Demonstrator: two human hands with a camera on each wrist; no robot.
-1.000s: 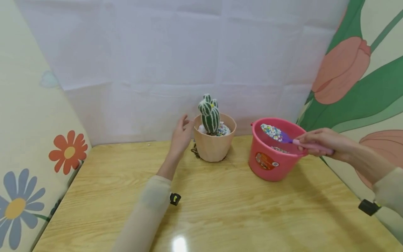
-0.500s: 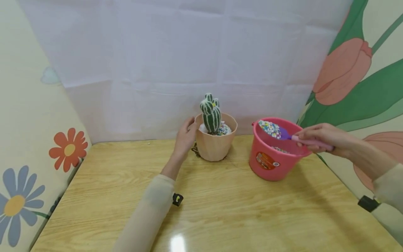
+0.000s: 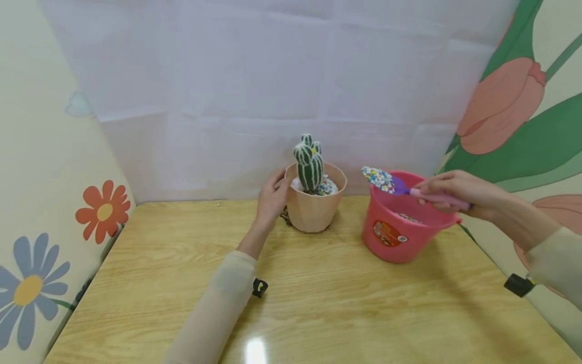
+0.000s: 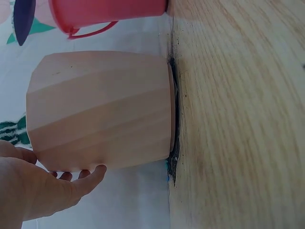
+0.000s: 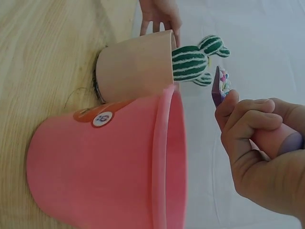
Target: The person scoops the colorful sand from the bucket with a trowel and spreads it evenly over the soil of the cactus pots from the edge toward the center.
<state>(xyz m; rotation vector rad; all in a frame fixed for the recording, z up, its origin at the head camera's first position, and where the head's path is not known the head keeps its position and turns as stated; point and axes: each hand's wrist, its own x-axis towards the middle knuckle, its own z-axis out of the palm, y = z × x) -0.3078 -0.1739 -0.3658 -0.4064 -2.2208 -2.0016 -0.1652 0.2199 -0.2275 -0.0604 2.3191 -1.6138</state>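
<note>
A striped green-and-white cactus (image 3: 310,169) stands in a peach flowerpot (image 3: 313,212), with white and coloured granules around its base. My left hand (image 3: 272,199) touches the pot's left side near the rim, fingertips resting against the wall in the left wrist view. My right hand (image 3: 454,192) grips the pink handle of a small trowel (image 3: 400,187). Its purple blade carries a heap of multicoloured granules (image 3: 378,178) and hangs over the left rim of a pink bucket (image 3: 400,242). Fingers of the right hand curl round the handle (image 5: 274,138) in the right wrist view.
Both containers stand on a wooden table (image 3: 182,263), close to a white cloth backdrop (image 3: 245,91). More granules (image 3: 409,217) lie inside the bucket. Dark crumbs (image 4: 172,167) lie along the pot's base. Flower-patterned panels (image 3: 495,106) flank the sides.
My left hand has come in to touch the pot's side. The loaded trowel has risen slightly and moved left, from inside the bucket's opening to past its left rim.
</note>
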